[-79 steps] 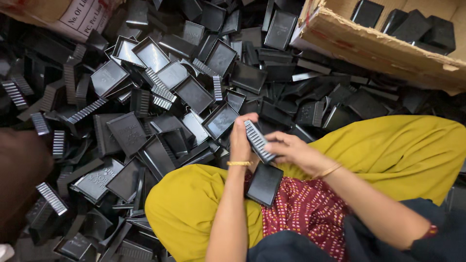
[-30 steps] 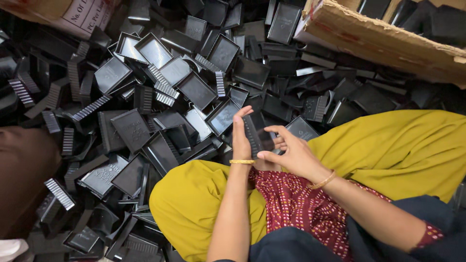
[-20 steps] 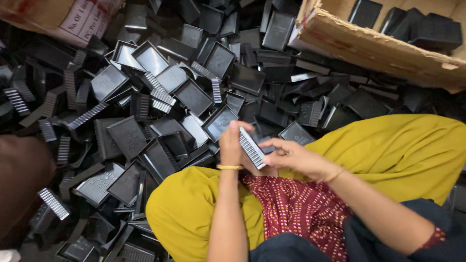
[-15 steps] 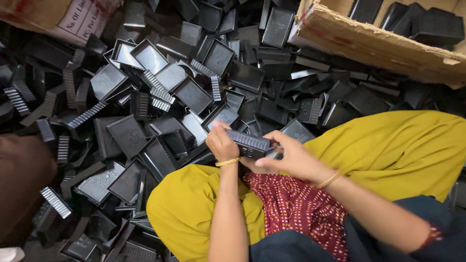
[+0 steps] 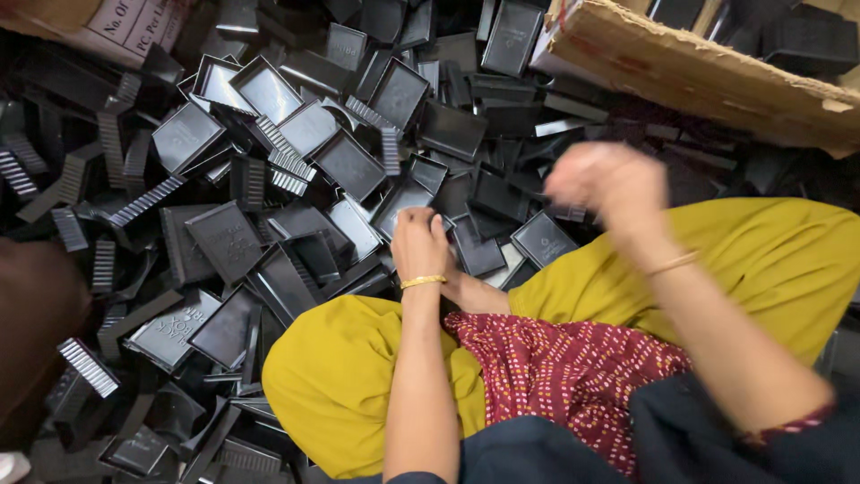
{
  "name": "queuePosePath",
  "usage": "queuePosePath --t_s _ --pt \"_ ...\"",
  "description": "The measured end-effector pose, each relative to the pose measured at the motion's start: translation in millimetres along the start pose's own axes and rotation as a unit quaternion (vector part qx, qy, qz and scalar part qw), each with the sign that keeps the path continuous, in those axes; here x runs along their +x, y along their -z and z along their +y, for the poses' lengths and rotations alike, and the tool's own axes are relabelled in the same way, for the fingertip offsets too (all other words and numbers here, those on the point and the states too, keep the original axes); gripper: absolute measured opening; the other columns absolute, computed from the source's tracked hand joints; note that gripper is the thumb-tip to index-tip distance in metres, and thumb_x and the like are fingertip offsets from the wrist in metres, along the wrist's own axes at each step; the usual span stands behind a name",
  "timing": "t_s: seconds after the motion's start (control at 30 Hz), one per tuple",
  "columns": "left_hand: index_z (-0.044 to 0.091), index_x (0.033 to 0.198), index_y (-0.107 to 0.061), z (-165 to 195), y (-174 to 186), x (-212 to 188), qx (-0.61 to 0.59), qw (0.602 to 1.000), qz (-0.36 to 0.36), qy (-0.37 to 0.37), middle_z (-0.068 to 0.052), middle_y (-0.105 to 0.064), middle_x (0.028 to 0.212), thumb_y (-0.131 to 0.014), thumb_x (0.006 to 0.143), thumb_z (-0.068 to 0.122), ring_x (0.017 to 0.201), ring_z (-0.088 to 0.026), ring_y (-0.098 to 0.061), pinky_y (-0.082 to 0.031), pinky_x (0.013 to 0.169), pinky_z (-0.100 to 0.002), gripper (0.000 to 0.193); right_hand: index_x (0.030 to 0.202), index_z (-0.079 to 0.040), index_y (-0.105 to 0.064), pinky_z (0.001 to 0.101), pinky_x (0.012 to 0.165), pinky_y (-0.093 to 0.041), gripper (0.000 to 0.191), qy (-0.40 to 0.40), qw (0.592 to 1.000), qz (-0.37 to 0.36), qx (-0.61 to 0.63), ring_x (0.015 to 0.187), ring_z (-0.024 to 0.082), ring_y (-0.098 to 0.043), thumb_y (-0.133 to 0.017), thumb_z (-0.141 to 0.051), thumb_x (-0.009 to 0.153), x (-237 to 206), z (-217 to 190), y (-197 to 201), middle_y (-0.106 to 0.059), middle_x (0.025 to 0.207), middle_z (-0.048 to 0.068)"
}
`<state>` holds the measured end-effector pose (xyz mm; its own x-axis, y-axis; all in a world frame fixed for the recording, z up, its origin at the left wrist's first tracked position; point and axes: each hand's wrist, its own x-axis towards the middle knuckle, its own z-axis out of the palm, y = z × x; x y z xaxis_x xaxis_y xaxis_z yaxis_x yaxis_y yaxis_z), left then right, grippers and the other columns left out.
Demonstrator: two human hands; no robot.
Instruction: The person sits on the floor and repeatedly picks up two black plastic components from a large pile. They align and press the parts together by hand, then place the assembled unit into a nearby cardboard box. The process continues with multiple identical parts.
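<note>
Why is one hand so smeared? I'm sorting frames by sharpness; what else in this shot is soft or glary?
Head view: the right hand is motion-blurred, fingers indistinct; the left hand with its gold bangle is sharp. Head view: pale glare sits on the shiny black trays at upper left. Head view: the cardboard box is fairly crisp, while gaps in the pile fall into deep shadow.

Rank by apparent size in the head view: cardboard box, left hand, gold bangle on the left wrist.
1. cardboard box, cut off by the frame
2. left hand
3. gold bangle
</note>
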<state>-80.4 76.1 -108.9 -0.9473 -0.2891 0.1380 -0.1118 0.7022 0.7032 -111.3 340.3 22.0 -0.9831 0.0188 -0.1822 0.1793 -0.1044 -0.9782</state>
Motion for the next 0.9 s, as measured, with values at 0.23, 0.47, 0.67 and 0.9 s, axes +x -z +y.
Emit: queuePosePath --t_s 0.23,0.47,0.67,0.9 --pt "0.011 0.128 -0.056 -8.7 46.2 -2.6 -0.410 0.900 0.098 0.111 -0.006 -0.055 0.111 -0.074 0.092 0.006 0.087 -0.015 -0.055 -0.049 0.074 -0.031 0.041 0.085 0.002 -0.074 0.0502 0.070 -0.056 0.046 0.048 0.812 -0.041 -0.580 0.080 0.042 -0.069 -0.085 -0.042 0.075 -18.2 155.6 -72.5 -0.072 0.086 0.024" --pt "0.021 0.142 -0.047 10.6 55.4 4.7 -0.734 0.656 0.049 0.169 -0.008 -0.057 0.125 -0.056 0.099 0.023 0.108 -0.026 -0.067 -0.057 0.092 -0.042 0.044 0.087 0.001 -0.075 0.0332 0.060 -0.044 0.037 -0.155 0.910 -0.128 -0.363 0.066 0.013 -0.053 -0.088 -0.032 0.078 2.7 94.7 -13.7 -0.063 0.073 0.005" --pt "0.015 0.134 -0.053 5.5 46.5 8.1 -0.807 0.560 -0.008 0.188 -0.011 -0.064 0.124 -0.046 0.098 0.058 0.108 -0.032 -0.068 -0.060 0.083 -0.052 0.057 0.107 -0.002 -0.067 0.0337 0.094 -0.054 0.014 0.049 0.993 -0.104 0.031 0.098 0.017 -0.066 -0.065 -0.016 0.104 12.5 -36.6 50.3 -0.069 0.104 0.006" --pt "0.012 0.122 -0.060 10.6 15.6 10.1 -0.780 0.593 0.003 0.199 -0.012 -0.067 0.122 -0.055 0.099 0.057 0.105 -0.029 -0.069 -0.059 0.086 -0.048 0.051 0.118 0.002 -0.067 0.0364 0.091 -0.056 0.028 0.023 0.996 -0.084 0.016 0.092 0.022 -0.069 -0.057 -0.020 0.104 19.4 -62.1 55.4 -0.070 0.101 0.012"
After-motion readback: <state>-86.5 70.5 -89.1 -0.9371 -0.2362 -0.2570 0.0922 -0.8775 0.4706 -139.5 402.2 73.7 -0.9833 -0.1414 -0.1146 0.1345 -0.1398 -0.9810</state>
